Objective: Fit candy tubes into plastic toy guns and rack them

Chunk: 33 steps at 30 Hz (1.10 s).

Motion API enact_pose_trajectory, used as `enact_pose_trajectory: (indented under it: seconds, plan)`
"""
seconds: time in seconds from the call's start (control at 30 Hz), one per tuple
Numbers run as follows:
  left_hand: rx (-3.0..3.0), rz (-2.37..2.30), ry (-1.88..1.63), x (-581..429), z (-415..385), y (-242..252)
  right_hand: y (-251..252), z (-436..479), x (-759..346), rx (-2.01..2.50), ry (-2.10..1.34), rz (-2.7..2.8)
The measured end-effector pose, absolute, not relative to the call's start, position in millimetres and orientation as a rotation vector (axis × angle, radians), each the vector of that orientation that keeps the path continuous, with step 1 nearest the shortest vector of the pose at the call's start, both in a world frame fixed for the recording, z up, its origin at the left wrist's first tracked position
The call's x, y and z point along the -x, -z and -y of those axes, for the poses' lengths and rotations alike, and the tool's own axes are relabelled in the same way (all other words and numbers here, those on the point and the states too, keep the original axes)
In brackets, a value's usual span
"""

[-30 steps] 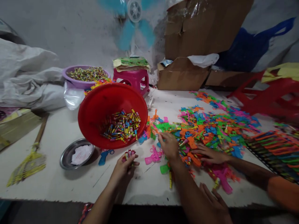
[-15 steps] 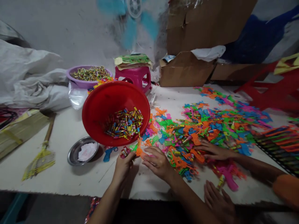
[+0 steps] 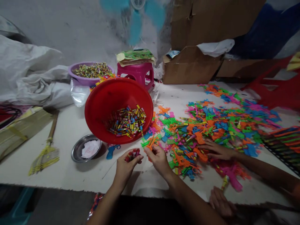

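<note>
My left hand (image 3: pixel 125 168) is closed around several small candy tubes (image 3: pixel 134 154) with red ends, in front of the red basin. Just to its right, my right hand (image 3: pixel 161 162) pinches an orange toy gun (image 3: pixel 152 143) at the near left edge of the toy gun pile (image 3: pixel 199 129). A green toy gun lies close by it, partly covered. The tilted red basin (image 3: pixel 100 109) holds many more wrapped tubes. One blue toy gun (image 3: pixel 112 152) lies apart on the white table, left of my left hand.
A metal bowl (image 3: pixel 75 149) with white paper slips stands at left, near a yellow hand broom (image 3: pixel 44 159). Behind are a purple basin (image 3: pixel 82 80), a pink stool (image 3: pixel 136 72) and a cardboard box (image 3: pixel 189 70). Another person's hands (image 3: pixel 219 150) work at right.
My left hand has come off the orange toy gun and now shows the tubes in its grip. My right hand has carried the gun rightward, towards the pile. The view has shifted slightly.
</note>
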<state>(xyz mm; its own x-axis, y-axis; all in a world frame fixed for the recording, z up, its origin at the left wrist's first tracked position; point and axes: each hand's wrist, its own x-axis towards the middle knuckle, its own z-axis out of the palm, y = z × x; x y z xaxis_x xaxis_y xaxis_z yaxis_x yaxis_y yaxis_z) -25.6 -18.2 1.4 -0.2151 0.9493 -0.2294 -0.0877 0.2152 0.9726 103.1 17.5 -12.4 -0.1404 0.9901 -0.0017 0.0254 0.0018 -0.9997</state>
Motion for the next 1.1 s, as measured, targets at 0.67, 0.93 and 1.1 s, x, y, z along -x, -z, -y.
enact_pose_trajectory:
  seconds: [0.67,0.93,1.1]
  plan:
    - [-1.125,-1.53,-1.299,29,20,-19,13,-11,-86,1.176,-0.979,1.532]
    - [-1.141,-1.521,-1.241,22,19,-15,5,-8,-97,1.197,-0.924,1.576]
    - [-1.498,-1.538,-1.19,4,24,-10,17,0,-100,1.333,-0.761,1.54]
